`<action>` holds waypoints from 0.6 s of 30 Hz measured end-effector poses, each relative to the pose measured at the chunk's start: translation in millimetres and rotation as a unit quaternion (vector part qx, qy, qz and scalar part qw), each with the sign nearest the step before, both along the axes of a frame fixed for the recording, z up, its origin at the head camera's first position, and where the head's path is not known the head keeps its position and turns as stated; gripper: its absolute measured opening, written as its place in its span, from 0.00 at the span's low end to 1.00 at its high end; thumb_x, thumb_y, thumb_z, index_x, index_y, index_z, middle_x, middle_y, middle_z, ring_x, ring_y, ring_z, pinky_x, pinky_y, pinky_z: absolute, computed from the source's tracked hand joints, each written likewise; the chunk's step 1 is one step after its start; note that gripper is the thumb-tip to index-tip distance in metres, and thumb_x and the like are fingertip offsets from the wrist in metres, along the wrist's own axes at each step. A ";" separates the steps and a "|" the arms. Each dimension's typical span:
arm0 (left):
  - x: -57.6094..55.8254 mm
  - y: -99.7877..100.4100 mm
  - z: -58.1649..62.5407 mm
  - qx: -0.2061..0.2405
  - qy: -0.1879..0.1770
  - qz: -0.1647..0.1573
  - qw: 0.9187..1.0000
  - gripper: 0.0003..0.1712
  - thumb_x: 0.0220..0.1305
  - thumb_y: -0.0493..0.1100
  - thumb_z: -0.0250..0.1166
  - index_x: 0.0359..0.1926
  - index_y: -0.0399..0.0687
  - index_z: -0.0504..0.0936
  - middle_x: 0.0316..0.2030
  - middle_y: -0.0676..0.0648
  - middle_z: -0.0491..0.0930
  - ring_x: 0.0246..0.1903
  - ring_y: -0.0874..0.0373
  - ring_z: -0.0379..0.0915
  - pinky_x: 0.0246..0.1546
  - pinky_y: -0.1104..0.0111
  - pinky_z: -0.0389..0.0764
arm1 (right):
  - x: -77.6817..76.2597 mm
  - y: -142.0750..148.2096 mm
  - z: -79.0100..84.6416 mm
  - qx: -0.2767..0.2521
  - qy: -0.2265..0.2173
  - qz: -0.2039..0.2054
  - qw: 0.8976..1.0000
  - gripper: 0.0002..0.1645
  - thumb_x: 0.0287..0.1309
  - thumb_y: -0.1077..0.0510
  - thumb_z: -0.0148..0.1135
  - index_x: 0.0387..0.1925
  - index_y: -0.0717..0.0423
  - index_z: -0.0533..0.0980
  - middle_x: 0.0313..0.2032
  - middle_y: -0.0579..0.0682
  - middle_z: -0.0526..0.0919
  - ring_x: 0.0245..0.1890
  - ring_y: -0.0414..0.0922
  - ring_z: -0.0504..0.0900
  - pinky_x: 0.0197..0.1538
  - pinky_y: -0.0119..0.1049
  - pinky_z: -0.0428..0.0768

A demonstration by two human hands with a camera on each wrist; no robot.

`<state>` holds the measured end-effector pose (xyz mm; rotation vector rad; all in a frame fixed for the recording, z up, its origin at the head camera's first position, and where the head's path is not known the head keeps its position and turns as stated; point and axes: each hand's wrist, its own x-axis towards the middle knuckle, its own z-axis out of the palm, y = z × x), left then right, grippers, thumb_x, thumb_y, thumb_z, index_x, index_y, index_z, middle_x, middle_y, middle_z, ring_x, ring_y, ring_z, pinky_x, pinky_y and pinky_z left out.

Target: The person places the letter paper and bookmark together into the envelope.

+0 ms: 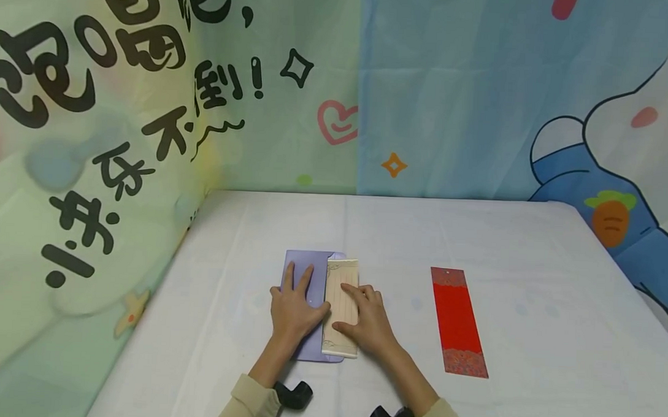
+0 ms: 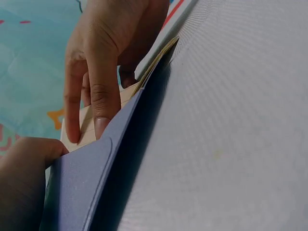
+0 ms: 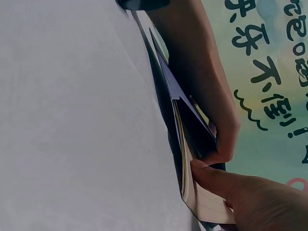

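A purple envelope lies on the table, its mouth facing right and gaping in the right wrist view. Cream lined letter paper, in several layers with ornamental corners, sits at that mouth, its left edge partly inside. My left hand rests on the envelope with fingers spread, its thumb at the mouth's edge beside the paper. With index finger and thumb, my right hand presses on the paper's upper face; its other fingers bend near the right edge. How far in the paper reaches is hidden.
To the right lies a long red strip with patterned ends, apart from both hands. The white cloth-covered table meets a printed curtain at the back and left. Black wrist cameras sit at both sleeves.
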<state>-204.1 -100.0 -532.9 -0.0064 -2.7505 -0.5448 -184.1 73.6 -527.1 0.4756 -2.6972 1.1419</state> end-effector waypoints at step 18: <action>-1.6 -1.0 -5.4 -0.012 0.019 -0.002 1.000 0.46 0.36 0.64 0.63 0.62 0.60 0.71 0.66 0.41 0.58 0.32 0.40 0.65 0.19 0.61 0.71 | -10.9 5.5 -1.0 0.067 -0.010 0.060 0.996 0.58 0.32 0.37 0.73 0.65 0.57 0.63 0.52 0.55 0.68 0.46 0.50 0.65 0.49 0.47 0.65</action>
